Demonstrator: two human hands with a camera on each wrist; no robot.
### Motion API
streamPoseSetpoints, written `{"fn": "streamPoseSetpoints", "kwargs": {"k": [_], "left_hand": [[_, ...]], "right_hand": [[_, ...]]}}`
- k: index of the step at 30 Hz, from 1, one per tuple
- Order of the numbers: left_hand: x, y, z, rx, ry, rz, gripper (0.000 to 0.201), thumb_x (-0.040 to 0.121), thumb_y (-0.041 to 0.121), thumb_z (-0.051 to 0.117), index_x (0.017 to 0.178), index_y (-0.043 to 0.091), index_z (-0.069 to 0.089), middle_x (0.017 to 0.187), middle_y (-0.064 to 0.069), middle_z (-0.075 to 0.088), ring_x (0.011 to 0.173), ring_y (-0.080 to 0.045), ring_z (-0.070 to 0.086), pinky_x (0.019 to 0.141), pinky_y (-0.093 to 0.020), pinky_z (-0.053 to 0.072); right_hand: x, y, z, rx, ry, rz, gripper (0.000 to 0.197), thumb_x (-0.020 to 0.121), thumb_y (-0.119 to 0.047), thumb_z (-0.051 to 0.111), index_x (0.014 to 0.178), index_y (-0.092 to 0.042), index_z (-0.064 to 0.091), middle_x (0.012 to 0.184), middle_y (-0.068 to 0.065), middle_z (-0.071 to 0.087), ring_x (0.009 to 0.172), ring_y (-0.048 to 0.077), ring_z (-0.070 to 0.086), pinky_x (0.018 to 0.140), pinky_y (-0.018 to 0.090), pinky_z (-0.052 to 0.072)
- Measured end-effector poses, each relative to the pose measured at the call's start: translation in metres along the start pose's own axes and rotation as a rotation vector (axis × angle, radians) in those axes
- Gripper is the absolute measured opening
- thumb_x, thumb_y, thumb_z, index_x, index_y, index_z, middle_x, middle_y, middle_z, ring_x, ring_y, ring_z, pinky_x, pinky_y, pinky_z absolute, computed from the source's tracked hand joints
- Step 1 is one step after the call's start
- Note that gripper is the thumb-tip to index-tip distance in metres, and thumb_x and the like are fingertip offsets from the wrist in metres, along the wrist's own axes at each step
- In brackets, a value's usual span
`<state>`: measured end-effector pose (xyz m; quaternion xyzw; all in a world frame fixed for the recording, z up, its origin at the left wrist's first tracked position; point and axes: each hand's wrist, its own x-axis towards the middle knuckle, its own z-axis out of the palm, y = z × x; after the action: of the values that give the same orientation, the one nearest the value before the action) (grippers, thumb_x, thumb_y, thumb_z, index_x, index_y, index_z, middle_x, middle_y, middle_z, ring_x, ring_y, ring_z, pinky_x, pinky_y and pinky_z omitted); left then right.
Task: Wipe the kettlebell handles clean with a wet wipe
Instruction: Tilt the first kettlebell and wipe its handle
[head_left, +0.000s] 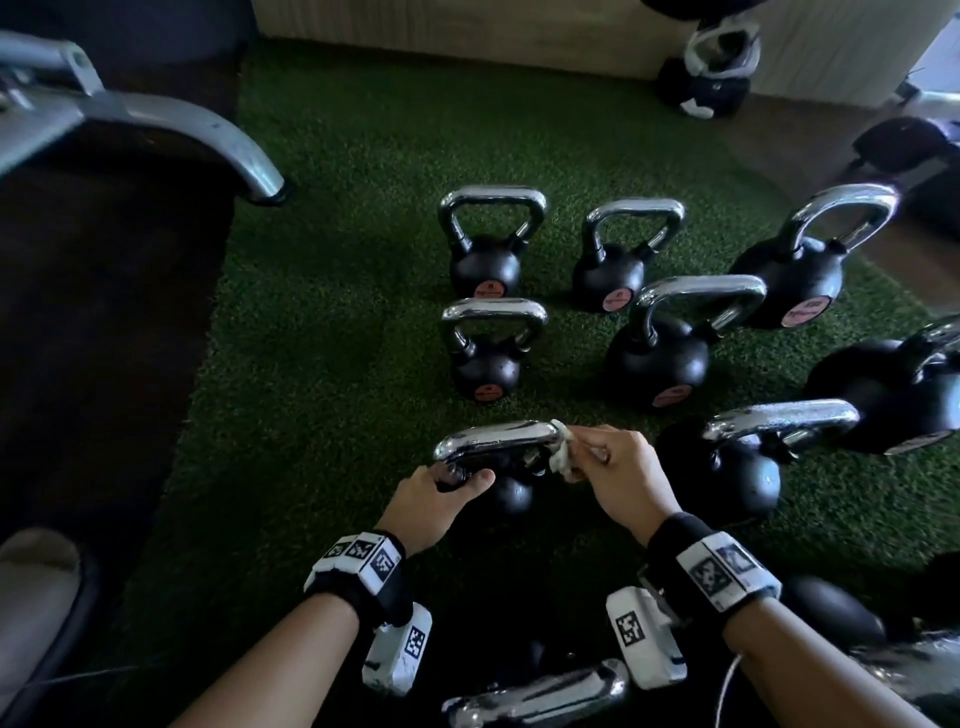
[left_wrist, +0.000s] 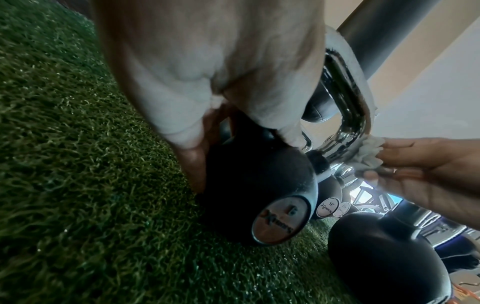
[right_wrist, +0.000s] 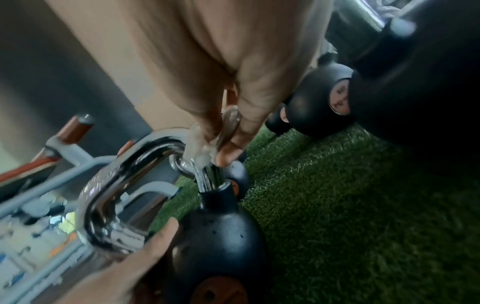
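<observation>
A black kettlebell (head_left: 511, 493) with a chrome handle (head_left: 493, 439) stands on the green turf just in front of me. My left hand (head_left: 447, 483) grips the left foot of that handle, where it meets the ball (left_wrist: 249, 185). My right hand (head_left: 613, 467) pinches a crumpled white wet wipe (head_left: 561, 452) against the handle's right bend. In the right wrist view the wipe (right_wrist: 200, 144) is wrapped on the chrome bar (right_wrist: 124, 172) just above the ball. The left wrist view shows the wipe (left_wrist: 369, 152) pressed to the handle (left_wrist: 348, 115).
Several more black kettlebells with chrome handles stand on the turf beyond and to the right, the nearest (head_left: 737, 467) close by my right hand. Another chrome handle (head_left: 540, 696) lies below my wrists. A grey machine leg (head_left: 208, 140) reaches in at the upper left.
</observation>
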<state>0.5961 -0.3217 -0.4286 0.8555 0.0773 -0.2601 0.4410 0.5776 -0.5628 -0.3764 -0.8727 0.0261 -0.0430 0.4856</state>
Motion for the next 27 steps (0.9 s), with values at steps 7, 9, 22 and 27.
{"fn": "streamPoseSetpoints", "kwargs": {"k": [7, 9, 22, 27], "left_hand": [[0.014, -0.015, 0.003, -0.014, 0.026, 0.049, 0.089, 0.054, 0.102, 0.055, 0.116, 0.039, 0.069, 0.122, 0.009, 0.066, 0.118, -0.012, 0.06, 0.111, -0.038, 0.045], [0.013, -0.016, 0.003, 0.005, 0.035, 0.049, 0.092, 0.054, 0.101, 0.055, 0.119, 0.038, 0.068, 0.122, 0.009, 0.066, 0.117, -0.011, 0.06, 0.11, -0.038, 0.045], [-0.027, -0.009, -0.054, 0.245, -0.11, 0.0, 0.024, 0.088, 0.048, 0.074, 0.081, 0.025, 0.078, 0.08, 0.009, 0.078, 0.082, -0.015, 0.075, 0.08, -0.034, 0.056], [-0.085, 0.042, -0.06, -0.365, -0.064, 0.298, 0.025, 0.087, 0.032, 0.068, 0.107, 0.02, 0.079, 0.098, -0.004, 0.081, 0.095, -0.019, 0.077, 0.086, -0.031, 0.062]], "right_hand": [[0.011, 0.022, 0.004, 0.26, -0.068, 0.124, 0.031, 0.096, 0.003, 0.064, 0.102, -0.022, 0.081, 0.091, 0.004, 0.08, 0.074, 0.01, 0.073, 0.069, 0.025, 0.06], [0.012, 0.031, 0.01, 0.262, -0.122, 0.181, 0.028, 0.096, 0.002, 0.065, 0.098, -0.02, 0.082, 0.088, 0.004, 0.08, 0.073, 0.013, 0.072, 0.071, 0.031, 0.062], [-0.019, -0.008, -0.042, 0.009, -0.118, 0.015, 0.03, 0.082, -0.007, 0.083, 0.09, -0.035, 0.081, 0.087, -0.011, 0.075, 0.071, 0.008, 0.074, 0.075, 0.037, 0.063], [-0.03, -0.052, -0.035, 0.157, -0.132, -0.09, 0.02, 0.072, -0.024, 0.092, 0.087, -0.026, 0.079, 0.086, 0.0, 0.078, 0.08, 0.025, 0.073, 0.081, 0.053, 0.059]]}}
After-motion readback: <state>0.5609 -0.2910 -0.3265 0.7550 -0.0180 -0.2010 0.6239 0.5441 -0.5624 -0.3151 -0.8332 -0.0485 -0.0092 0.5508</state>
